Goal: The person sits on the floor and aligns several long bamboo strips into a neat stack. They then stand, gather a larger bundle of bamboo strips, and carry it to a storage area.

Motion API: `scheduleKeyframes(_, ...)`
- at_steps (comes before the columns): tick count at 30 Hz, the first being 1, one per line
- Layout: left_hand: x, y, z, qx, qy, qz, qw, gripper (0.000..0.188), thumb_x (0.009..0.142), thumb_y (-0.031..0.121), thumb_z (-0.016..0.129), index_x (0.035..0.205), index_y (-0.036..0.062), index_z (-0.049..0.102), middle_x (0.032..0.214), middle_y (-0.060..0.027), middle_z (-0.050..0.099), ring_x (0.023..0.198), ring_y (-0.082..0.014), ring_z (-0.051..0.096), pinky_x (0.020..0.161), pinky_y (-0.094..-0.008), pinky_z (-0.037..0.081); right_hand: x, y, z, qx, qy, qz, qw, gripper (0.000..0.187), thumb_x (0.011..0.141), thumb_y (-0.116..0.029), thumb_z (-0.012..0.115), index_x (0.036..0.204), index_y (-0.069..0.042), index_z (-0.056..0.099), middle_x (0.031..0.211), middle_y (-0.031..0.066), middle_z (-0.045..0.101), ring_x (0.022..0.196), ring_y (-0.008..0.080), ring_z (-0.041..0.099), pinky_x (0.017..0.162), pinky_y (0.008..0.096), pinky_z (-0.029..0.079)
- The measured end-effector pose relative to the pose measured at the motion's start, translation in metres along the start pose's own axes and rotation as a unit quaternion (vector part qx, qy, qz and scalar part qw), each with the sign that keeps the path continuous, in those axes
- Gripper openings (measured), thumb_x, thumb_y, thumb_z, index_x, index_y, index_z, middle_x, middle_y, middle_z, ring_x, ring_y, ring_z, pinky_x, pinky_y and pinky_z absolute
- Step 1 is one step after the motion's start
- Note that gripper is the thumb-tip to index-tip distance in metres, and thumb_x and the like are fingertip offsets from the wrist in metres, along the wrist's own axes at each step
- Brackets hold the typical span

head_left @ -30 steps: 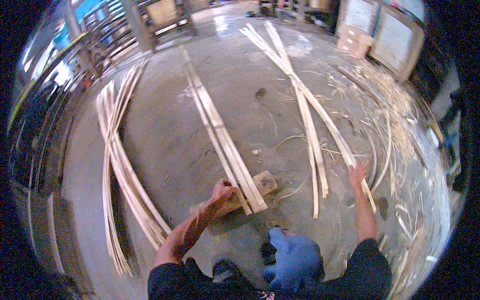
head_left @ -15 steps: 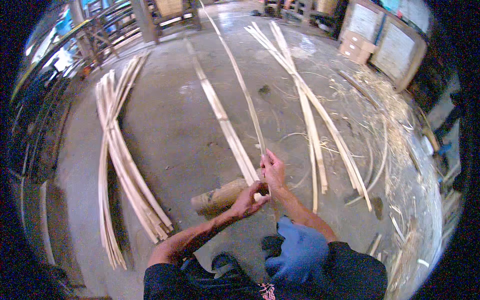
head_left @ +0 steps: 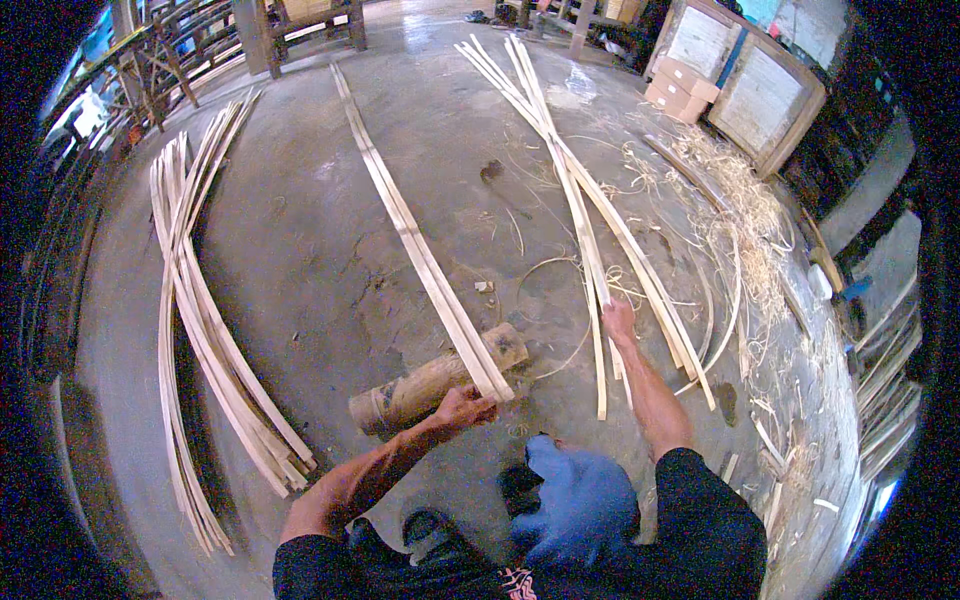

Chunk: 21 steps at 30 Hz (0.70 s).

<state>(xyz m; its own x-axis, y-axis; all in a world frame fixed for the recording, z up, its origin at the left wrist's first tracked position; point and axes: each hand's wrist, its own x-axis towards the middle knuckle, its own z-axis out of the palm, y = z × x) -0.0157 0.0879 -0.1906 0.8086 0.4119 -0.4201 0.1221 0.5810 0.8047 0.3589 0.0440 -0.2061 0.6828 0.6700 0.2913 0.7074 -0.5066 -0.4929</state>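
Observation:
My left hand (head_left: pixel 466 408) is closed at the near end of a pair of long pale bamboo strips (head_left: pixel 420 260), its fingers partly hidden by their edge. Those strips lie side by side, running away from me, their near part resting across a short, thick log (head_left: pixel 395 400). Off to the right, my right hand (head_left: pixel 619 322) is closed round a bamboo strip at the crossed bundle of strips (head_left: pixel 572 185); its fingertips are partly hidden. The bundle lies on the floor, fanned into two groups.
Another crossed bundle of strips (head_left: pixel 195 300) lies on the left. Curly shavings (head_left: pixel 740 220) are heaped along the right side, near cardboard boxes (head_left: pixel 682 90) and a framed panel (head_left: pixel 765 100). A blue cloth (head_left: pixel 585 490) covers my right leg.
My right hand has moved right, carrying a long strip from the middle over to the right bundle. My left hand has shifted slightly left and down, to the middle strips' near end.

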Motion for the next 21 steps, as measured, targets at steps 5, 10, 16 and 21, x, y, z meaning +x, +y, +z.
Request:
scheduleKeyframes(5, -0.018, 0.026, 0.009, 0.031, 0.03, 0.001, 0.999, 0.026, 0.076, 0.016, 0.06, 0.096, 0.0016, 0.053, 0.073, -0.0032, 0.056, 0.063, -0.0104, 0.052, 0.056, -0.0231, 0.042, -0.01, 0.02, 0.012, -0.097, -0.035, 0.049, 0.994, 0.029, 0.073, -0.022, 0.056, 0.094, -0.003, 0.057, 0.082, 0.0217, 0.054, 0.078, 0.036, 0.053, 0.07, 0.0443, 0.042)
scheduleKeyframes(10, -0.022, 0.039, 0.032, 0.127, 0.06, 0.143, 0.98, 0.033, 0.075, 0.013, 0.06, 0.103, -0.0003, 0.047, 0.078, -0.0047, 0.056, 0.068, -0.0145, 0.054, 0.062, -0.027, 0.045, -0.038, -0.086, -0.008, 0.102, -0.079, -0.082, 0.988, 0.037, 0.079, -0.026, 0.054, 0.108, -0.002, 0.051, 0.09, 0.0135, 0.055, 0.082, 0.0266, 0.053, 0.077, 0.0382, 0.042)
scheduleKeyframes(16, -0.017, 0.047, 0.064, 0.352, 0.066, 0.195, 0.913, 0.033, 0.074, 0.018, 0.061, 0.098, 0.0015, 0.046, 0.084, -0.0139, 0.056, 0.074, -0.0229, 0.056, 0.067, -0.0345, 0.046, -0.092, -0.231, -0.046, 0.462, -0.316, 0.107, 0.822, 0.023, 0.082, -0.023, 0.055, 0.097, -0.006, 0.053, 0.067, 0.0005, 0.051, 0.05, 0.0059, 0.046, 0.044, 0.0196, 0.041)
scheduleKeyframes(21, 0.001, 0.048, 0.046, 0.454, 0.021, 0.114, 0.884, 0.048, 0.075, 0.049, 0.054, 0.085, 0.0021, 0.052, 0.076, -0.015, 0.058, 0.072, -0.0286, 0.058, 0.063, -0.0379, 0.045, -0.028, -0.179, -0.069, 0.248, -0.042, 0.022, 0.968, 0.031, 0.079, -0.023, 0.059, 0.106, -0.007, 0.054, 0.058, -0.0011, 0.048, 0.049, 0.0074, 0.045, 0.045, 0.0234, 0.038)
